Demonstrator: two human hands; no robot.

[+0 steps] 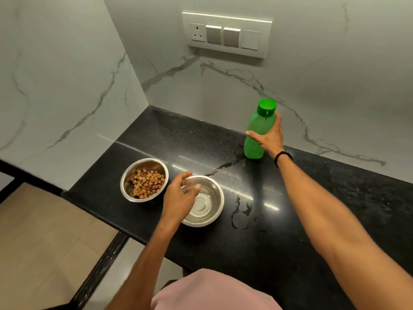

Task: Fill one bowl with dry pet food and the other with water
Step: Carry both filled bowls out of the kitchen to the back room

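At the bench's (pixel 290 220) front left corner: two steel bowls just beside each other. The left bowl (pixel 134 168) carries a heap of brown kibble (pixel 147 183). The right bowl (pixel 214 189) appears to hold clear water, level hard to read.

Green bottle (pixel 258 125) stands upright near the back edge by the wall, cap (pixel 266 106) on, well apart from the bowls.

Right hand (pixel 269 139): wrapped on the bottle's body, thumb stretched across the front, fingers round the far side. Left hand (pixel 178 198): over the water bowl's near left rim, fingers loosely curled, holding nothing; contact with the rim cannot be told.

Spilled water (pixel 241 211) streaks the bench between bottle and bowl and to the bowl's right.

Handling, judged: the bottle is stiff plastic, probably wet and slippery; hold mid-body. The filled bowl is thin, smooth steel that will slosh and slide on the wet surface; take it by opposite rims, kept level.
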